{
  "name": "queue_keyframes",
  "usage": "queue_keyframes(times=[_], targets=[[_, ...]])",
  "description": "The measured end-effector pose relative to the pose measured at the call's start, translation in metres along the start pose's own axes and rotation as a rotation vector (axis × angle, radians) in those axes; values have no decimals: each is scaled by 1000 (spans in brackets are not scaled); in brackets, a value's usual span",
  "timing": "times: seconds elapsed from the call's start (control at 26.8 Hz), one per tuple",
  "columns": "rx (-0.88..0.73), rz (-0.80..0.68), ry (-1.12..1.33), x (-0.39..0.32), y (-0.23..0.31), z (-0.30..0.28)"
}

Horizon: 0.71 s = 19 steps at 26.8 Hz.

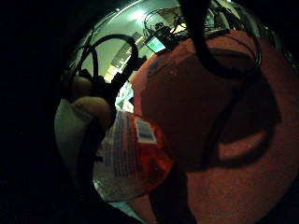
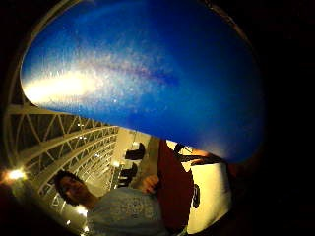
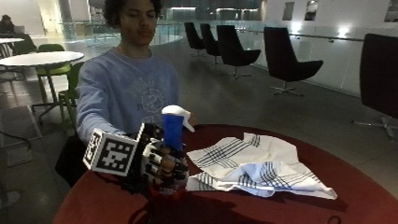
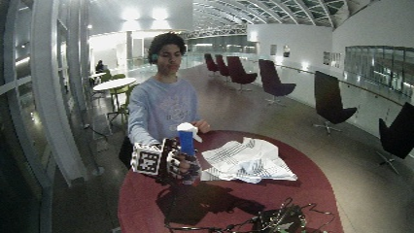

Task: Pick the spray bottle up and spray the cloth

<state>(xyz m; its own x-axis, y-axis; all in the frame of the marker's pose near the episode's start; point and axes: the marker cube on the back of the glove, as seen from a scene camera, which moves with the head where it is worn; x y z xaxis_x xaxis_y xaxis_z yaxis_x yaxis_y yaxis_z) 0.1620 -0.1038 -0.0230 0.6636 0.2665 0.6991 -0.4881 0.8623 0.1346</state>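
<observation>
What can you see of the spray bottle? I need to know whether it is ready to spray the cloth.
The blue plastic spray bottle with a white trigger head stands upright, lifted just above the dark red round table. The black-gloved right hand grips its body, fingers curled round it. A red and white printed label wraps its lower part. Its nozzle points toward the crumpled white cloth with dark stripes, which it does not touch.

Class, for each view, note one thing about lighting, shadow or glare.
Outside view: dim, right hand and spray bottle underlit. Wide outside view: their shadow falls on the table. Thumb side palm view: glare streaks the blue bottle. Little finger side palm view: looped cable shadows.
</observation>
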Motion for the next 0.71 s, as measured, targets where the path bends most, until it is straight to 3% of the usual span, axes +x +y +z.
queue_keyframes(times=[0.34,0.71], targets=[[-227,-67,263,-62,-11,3],[-454,-40,561,-102,-28,23]])
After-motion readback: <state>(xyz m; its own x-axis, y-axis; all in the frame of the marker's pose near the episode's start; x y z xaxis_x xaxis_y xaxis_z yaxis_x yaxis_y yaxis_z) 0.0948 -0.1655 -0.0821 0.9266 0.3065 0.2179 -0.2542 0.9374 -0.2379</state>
